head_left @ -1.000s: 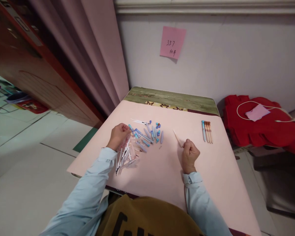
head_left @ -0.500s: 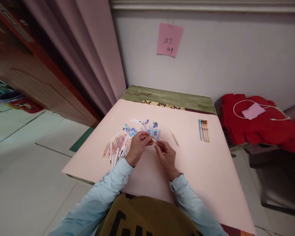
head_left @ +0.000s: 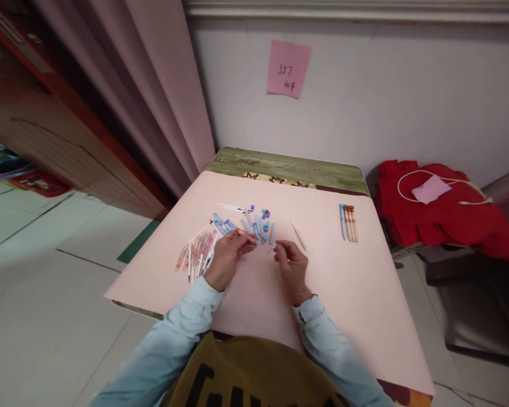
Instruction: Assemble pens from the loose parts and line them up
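Note:
My left hand (head_left: 226, 259) is curled, fingertips pinched at the near edge of a pile of blue pen parts (head_left: 254, 222); what it pinches is too small to name. My right hand (head_left: 292, 264) is beside it, fingers pinched on a tiny piece I cannot make out. A bundle of thin refills (head_left: 197, 251) lies left of my left hand. One beige pen barrel (head_left: 298, 235) lies just beyond my right hand. Several assembled pens (head_left: 348, 223) lie in a row at the right of the pink table (head_left: 356, 294).
A pink sticky note (head_left: 288, 68) hangs on the wall ahead. Red cloth (head_left: 441, 212) with a white cable and pink paper sits to the table's right. A curtain and wooden cabinet stand at the left, over tiled floor.
My right hand left the beige barrel on the table and came to the middle beside my left hand. The two hands met, then parted a little.

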Motion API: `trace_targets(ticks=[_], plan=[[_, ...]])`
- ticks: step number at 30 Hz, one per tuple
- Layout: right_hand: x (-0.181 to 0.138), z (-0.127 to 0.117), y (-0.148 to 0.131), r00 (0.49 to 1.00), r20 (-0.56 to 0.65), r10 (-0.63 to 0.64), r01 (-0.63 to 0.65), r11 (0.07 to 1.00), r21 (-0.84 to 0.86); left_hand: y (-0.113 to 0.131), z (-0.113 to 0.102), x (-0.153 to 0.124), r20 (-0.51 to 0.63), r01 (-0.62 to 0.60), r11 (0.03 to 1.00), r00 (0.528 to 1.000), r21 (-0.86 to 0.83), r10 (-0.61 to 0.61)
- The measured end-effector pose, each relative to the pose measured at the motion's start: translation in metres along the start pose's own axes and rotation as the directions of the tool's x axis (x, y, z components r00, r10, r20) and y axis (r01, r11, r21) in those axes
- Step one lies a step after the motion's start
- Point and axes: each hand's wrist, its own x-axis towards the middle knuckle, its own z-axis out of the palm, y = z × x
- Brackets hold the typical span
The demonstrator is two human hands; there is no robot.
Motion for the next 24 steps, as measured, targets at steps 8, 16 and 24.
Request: trace_targets(ticks=[8, 16, 24], plan=[[0.015, -0.015, 0.012, 0.991, -0.111, -0.074, 0.048, 0.974, -0.222, 0.013, -0.044, -0.021, -0.082, -0.014, 0.997, 0.997, -0.079, 0.007], [0.016, 0.008, 0.004, 0.963, 0.253, -0.092, 0.221, 0.807, -0.548, -0.047, -0.022, -0.059, 0.285, 0.261, 0.965, 0.927, -0.019, -0.245], [0.034, 0.044, -0.011, 0.89, 0.453, 0.053, 0.356, 0.541, -0.762, -0.059, -0.036, -0.05, 0.392, 0.265, 0.954, 0.899, -0.139, -0.193]])
